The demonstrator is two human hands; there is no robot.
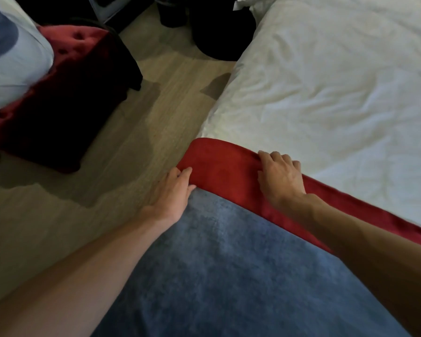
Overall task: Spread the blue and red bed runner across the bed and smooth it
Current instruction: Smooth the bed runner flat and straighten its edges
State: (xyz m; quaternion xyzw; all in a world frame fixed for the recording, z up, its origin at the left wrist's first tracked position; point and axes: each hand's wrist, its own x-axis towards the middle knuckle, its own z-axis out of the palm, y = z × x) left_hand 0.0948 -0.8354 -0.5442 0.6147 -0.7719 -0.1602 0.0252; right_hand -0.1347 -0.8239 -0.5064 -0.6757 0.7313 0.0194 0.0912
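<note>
The bed runner [219, 251] lies across the near end of the white bed [326, 81], blue in the middle with a red band [221, 161] along its far edge. Its left end hangs over the side of the bed. My left hand [173, 193] grips the runner's hanging left edge where red meets blue, thumb on top of the red band. My right hand [280, 175] holds the far edge of the red band on the bed top, its fingers curled over the edge.
Pale wood floor [136, 142] runs along the bed's left side. A red tufted velvet stool [58, 93] stands at the left with white and blue bedding [12, 52] piled on it. Dark objects [214, 27] sit on the floor near the head of the bed.
</note>
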